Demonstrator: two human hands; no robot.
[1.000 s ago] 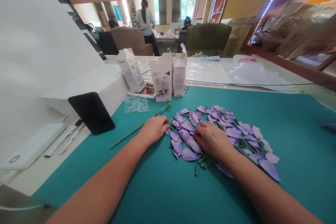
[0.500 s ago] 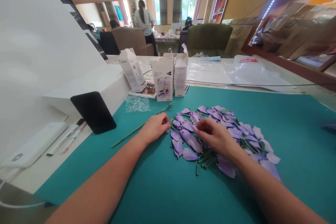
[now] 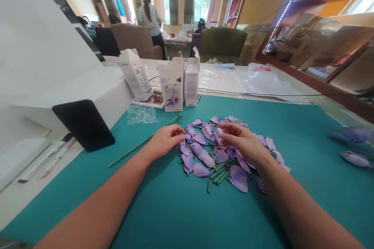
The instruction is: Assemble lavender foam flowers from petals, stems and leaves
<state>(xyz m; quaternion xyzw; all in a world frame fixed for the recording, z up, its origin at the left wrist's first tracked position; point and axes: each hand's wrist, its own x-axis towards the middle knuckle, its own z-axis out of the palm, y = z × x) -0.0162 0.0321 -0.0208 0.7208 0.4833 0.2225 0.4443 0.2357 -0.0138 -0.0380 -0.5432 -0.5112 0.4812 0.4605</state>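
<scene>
- The left hand [image 3: 163,144] is nearly closed at the fingertips, thumb and fingers pinching a small pale lilac piece [image 3: 182,140] at the left edge of the heap.
- The right hand [image 3: 245,144] is partly curled above the heap, thumb and forefinger pinched on a lilac petal piece [image 3: 219,134]; its other fingers are loosely bent.
- The heap of lilac petals [image 3: 206,159] lies on a teal mat [image 3: 175,214], in front of and under the right hand, which hides part of it.
- A bundle of short green stem tubes [image 3: 219,173] lies at the heap's near side; one loose green tube [image 3: 208,186] lies just beside it.
- A long green stem [image 3: 130,151] lies slantwise on the mat, passing behind the left hand.
- More lilac pieces [image 3: 355,159] lie on the mat at far right, well apart from the heap; some are blurred.
- Beyond the heap, three white cartons stand open-topped: a tilted one [image 3: 136,76], one with a flower picture [image 3: 172,95] and a narrow one [image 3: 191,85].
- A crumpled clear wrapper [image 3: 142,114] lies in front of the tilted carton.
- Left of the mat, pens [image 3: 48,159] lie on the white worktop [image 3: 17,200], near a black tablet-like panel [image 3: 83,124].
</scene>
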